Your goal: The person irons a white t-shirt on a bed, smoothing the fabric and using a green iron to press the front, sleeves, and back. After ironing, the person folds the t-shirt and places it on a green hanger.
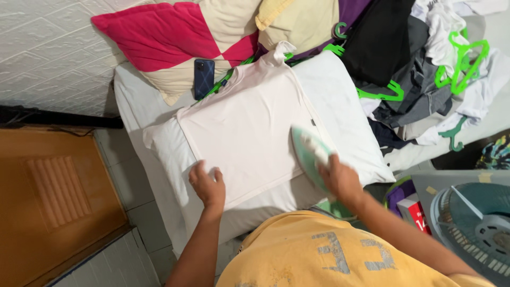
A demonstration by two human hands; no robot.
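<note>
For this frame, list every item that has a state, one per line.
White T-shirt: spread flat on the white pillow.
Iron: gripped by right hand, sole on the shirt.
Left hand: pressing the shirt's edge.
Phone: lying screen down.
Green hangers: loose in the heaped clothes.

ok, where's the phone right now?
In the head view the dark blue phone lies upper left of centre, on the edge of the pink-and-cream pillow, just left of the collar of the white t-shirt, well clear of both hands.
</note>
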